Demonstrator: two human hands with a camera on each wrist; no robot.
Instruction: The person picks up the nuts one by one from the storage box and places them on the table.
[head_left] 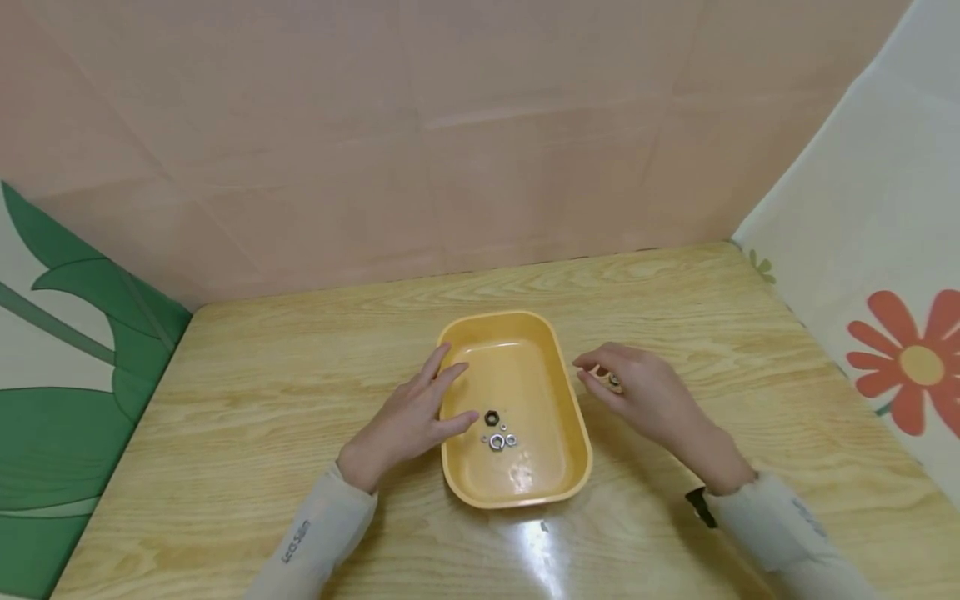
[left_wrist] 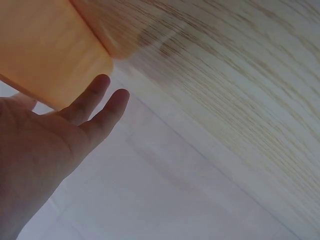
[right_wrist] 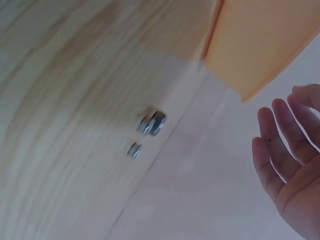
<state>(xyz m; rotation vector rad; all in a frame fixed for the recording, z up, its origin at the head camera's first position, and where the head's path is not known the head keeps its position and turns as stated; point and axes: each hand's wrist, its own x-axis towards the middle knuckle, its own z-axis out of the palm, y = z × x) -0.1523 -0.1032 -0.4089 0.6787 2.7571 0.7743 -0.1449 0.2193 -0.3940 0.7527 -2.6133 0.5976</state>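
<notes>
A yellow plastic tray (head_left: 517,375) with rounded corners stands on the table. Inside it lie a dark hex nut (head_left: 491,417), a larger silver nut (head_left: 497,442) and several smaller ones. My left hand (head_left: 408,421) is at the tray's left rim with fingers spread; whether it touches the rim I cannot tell. Beyond the opposite rim hovers my right hand (head_left: 645,392), its fingers loosely bent, with nothing visible between them. Metal nuts (right_wrist: 158,123) sit on the table near it, with a smaller nut (right_wrist: 134,150) alongside. In the head view the right hand partly hides them.
The wood-grain table (head_left: 300,375) meets a plain pinkish backdrop (head_left: 480,167) at its far edge. A cloth with a red flower (head_left: 907,367) flanks the right side, and green leaf shapes (head_left: 67,442) cover the left. A dark band (head_left: 701,507) shows at the right wrist.
</notes>
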